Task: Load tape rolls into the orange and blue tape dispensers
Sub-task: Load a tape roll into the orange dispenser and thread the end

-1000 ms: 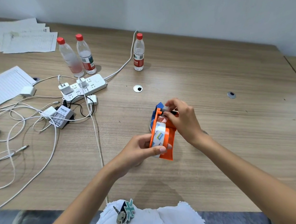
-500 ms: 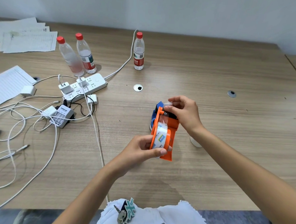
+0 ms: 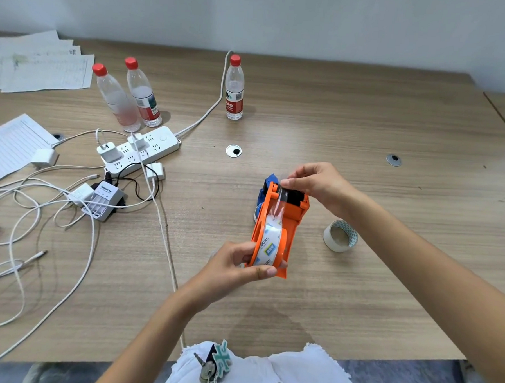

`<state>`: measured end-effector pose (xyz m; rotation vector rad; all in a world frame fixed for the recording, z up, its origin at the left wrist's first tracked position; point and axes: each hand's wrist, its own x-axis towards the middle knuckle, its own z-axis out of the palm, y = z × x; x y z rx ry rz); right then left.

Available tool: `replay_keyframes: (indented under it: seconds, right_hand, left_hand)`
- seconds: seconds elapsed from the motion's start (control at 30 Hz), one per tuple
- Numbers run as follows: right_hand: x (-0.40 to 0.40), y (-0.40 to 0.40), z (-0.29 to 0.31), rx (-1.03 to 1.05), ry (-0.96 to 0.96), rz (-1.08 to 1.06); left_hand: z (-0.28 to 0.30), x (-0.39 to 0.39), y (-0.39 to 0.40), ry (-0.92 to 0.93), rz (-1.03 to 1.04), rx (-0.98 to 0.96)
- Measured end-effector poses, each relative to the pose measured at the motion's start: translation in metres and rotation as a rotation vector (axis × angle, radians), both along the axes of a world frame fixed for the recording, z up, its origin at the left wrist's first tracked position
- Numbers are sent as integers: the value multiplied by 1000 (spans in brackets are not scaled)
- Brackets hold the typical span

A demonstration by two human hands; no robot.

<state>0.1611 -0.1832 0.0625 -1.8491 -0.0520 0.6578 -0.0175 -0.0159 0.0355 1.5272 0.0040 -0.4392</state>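
While the left hand (image 3: pixel 232 266) gripped the near end of the orange dispenser (image 3: pixel 279 222) above the tabletop (image 3: pixel 356 299), the right hand (image 3: pixel 319 184) pinched clear tape (image 3: pixel 280 204) at its far end. A blue dispenser (image 3: pixel 264 192) lay just behind, a spare roll (image 3: pixel 340 235) right.

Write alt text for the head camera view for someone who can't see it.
A left hand grips an orange tape dispenser above a wooden table while the right hand pinches clear tape at its top. A spare tape roll lies nearby.
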Motion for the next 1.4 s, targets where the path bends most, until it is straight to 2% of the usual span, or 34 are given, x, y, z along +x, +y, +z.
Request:
replay_keyframes:
  seconds: [0.2,0.47,0.67,1.1,1.27,1.4]
  right_hand:
    - [4,-4,1,76,203,1]
    - [4,-1,1,71,215,3]
    - [3,-1,-3,10,156,33]
    - [16,-11,-7,-40,343,55]
    - [10,-10,-8,37,453,33]
    - [4,-7,-13,52,417,-14]
  left_hand:
    - [-3,0,3,-5,0,-44]
    - [-9,0,-3,68,-5,-24]
    - [-8,5,-17,100,151,-89]
    - [-30,2,-18,-33,198,41]
    - [-32,1,-16,-67,243,67]
    - [-33,-1,-17,-109,281,69]
